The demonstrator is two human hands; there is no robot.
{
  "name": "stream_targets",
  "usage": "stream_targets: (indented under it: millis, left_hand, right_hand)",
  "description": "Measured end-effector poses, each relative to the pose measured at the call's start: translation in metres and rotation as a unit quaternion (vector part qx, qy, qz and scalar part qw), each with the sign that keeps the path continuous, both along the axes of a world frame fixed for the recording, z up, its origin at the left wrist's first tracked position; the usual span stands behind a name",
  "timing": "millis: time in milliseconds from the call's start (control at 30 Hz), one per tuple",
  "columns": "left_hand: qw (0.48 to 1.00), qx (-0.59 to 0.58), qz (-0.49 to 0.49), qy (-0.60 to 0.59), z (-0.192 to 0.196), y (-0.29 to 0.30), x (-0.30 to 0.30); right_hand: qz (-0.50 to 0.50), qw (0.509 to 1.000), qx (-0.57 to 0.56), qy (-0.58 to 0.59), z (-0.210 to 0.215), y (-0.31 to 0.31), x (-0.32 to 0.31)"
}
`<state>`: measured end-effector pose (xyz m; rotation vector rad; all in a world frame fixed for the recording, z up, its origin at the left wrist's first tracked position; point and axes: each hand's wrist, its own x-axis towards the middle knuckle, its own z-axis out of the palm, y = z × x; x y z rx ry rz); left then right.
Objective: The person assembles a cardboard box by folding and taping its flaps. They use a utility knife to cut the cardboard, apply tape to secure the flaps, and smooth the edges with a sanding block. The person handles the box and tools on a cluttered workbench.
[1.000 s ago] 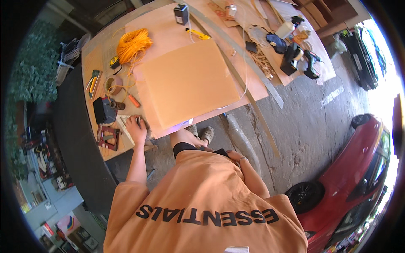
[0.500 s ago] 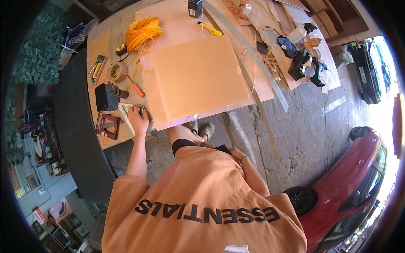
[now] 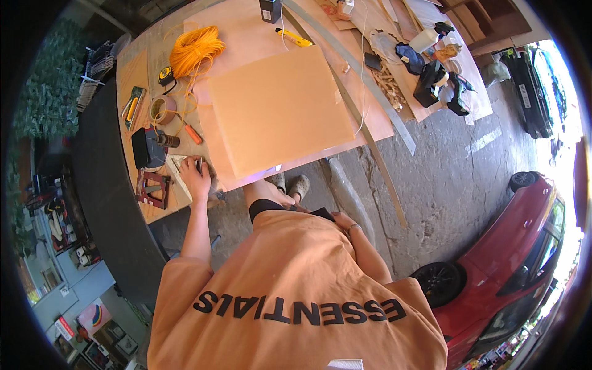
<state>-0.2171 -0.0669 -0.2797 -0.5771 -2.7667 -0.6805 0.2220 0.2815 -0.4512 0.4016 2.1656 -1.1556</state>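
My left hand (image 3: 196, 179) rests at the near left edge of the worktable, closed on a short, dark, pen-like object (image 3: 200, 164) that shows between thumb and fingers. Partly under that hand lies a pale, flat, triangular piece (image 3: 177, 165), perhaps a set square. A large tan sheet (image 3: 280, 111) lies flat to its right, on a wider pinkish board (image 3: 222, 177). My right hand (image 3: 344, 221) is low at my right thigh, beside a black patch (image 3: 322, 213) that looks like a shorts hem. Its fingers are mostly hidden.
A staple gun (image 3: 152, 189), orange-handled screwdriver (image 3: 192, 133), tape roll (image 3: 163, 109), tape measure (image 3: 166, 75) and orange cord coil (image 3: 196, 50) lie on the left. Beyond the sheet is a yellow cutter (image 3: 294, 38). Long metal strips (image 3: 387, 185) overhang the right edge. Cordless tools (image 3: 430, 84) sit farther right.
The whole view has shifted slightly, so the table appears a little farther left and up. Both hands keep about the same places, and nothing has been picked up or put down.
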Motion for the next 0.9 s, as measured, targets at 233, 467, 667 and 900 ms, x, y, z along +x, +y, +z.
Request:
stream_targets:
  millis: [233, 467, 667, 900]
  left_hand:
    - [1.0, 0.006, 0.02, -0.023, 0.0, 0.0, 0.0]
    - [0.999, 0.01, 0.03, -0.027, 0.003, 0.002, 0.002]
    - [0.999, 0.016, 0.025, -0.014, 0.005, 0.002, 0.002]
    - [0.999, 0.013, 0.026, -0.023, 0.004, 0.002, 0.003]
  right_hand:
    - [-0.072, 0.996, -0.004, -0.052, 0.016, 0.002, -0.005]
    - [-0.091, 0.993, -0.008, -0.074, 0.007, 0.007, -0.005]
    - [-0.104, 0.99, 0.014, -0.095, 0.013, 0.009, -0.009]
    - [-0.103, 0.988, 0.024, -0.112, 0.013, 0.009, -0.009]
